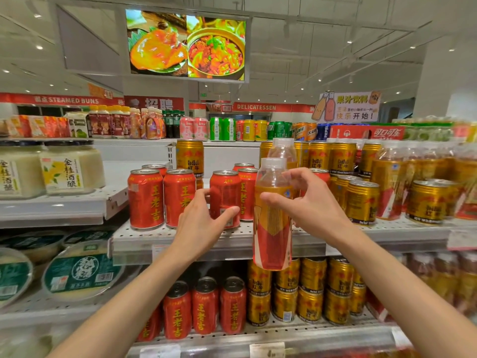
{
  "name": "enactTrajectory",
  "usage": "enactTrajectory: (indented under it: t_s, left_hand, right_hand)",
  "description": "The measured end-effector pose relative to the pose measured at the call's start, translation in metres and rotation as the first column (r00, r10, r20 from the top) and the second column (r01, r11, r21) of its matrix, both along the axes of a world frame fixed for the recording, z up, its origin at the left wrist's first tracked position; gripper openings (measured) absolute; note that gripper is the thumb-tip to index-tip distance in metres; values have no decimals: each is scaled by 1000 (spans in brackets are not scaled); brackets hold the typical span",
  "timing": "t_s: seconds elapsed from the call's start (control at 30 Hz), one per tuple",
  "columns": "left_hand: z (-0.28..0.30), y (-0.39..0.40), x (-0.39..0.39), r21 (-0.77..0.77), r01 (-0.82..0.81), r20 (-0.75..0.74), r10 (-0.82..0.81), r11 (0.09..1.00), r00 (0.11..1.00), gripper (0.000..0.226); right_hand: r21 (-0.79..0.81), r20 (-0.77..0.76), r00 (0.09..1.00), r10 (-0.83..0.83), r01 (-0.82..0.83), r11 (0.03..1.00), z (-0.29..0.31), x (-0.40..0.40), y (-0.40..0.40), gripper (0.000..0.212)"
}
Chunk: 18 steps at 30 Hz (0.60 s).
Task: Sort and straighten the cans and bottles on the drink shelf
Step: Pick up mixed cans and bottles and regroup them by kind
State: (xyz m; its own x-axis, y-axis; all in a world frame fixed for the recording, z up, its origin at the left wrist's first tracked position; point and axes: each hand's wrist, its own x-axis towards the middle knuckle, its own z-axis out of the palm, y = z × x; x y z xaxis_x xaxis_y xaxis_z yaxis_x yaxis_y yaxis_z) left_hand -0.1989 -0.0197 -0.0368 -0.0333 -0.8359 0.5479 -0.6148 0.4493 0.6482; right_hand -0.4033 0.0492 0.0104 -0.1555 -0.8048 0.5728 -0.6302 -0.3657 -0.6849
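I've got one head view, facing straight at the drink shelf (232, 236) from close range, tilted slightly down, forearms reaching in from below.

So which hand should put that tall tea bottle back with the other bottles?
The right hand, probably. It already grips the tea bottle, and the matching bottles stand on its side of the shelf. The left hand is busy at a red can.
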Motion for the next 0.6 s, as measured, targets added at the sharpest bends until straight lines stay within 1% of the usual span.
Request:
enactTrajectory:
  t_s: [0.1,0.17,0.27,0.3,0.37,0.4,0.43,0.47,0.53,0.6]
  left_hand:
    - [0,2,-1,-13,19,18,-19,1000,1000,75]
    - [-2,6,3,-28,60,17,-59,998,998,70]
    - [-13,9,15,-106,112,-25,-115,988,993,63]
    - [-18,11,19,-146,117,-44,-125,982,991,58]
    - [-27,19,23,-238,117,-70,-137,964,988,41]
    - [-29,25,22,-260,128,-71,-151,957,986,34]
    - [-32,31,20,-256,161,-69,-184,953,980,30]
    - [-35,36,17,-220,215,-64,-234,951,970,30]
    - [-42,43,9,-114,339,-44,-346,934,937,39]
    - [-49,45,2,-55,412,-14,-413,909,910,53]
  right_hand:
    - [-1,16,1000,8,-8,1000,-3,0,0,62]
    - [-2,29,999,23,-23,1000,-4,-1,0,63]
    - [13,52,998,31,-31,999,-9,-4,0,61]
    - [18,66,997,29,-30,999,-12,-5,0,62]
    - [25,89,996,18,-21,999,-16,-7,0,61]
    - [28,97,995,12,-15,999,-19,-7,1,59]
    - [28,111,994,12,-15,999,-20,-7,2,56]
    - [30,132,991,17,-21,999,-22,-7,5,53]
    - [41,164,986,18,-25,999,-27,-8,8,50]
    - [54,192,981,5,-15,998,-32,-10,11,51]
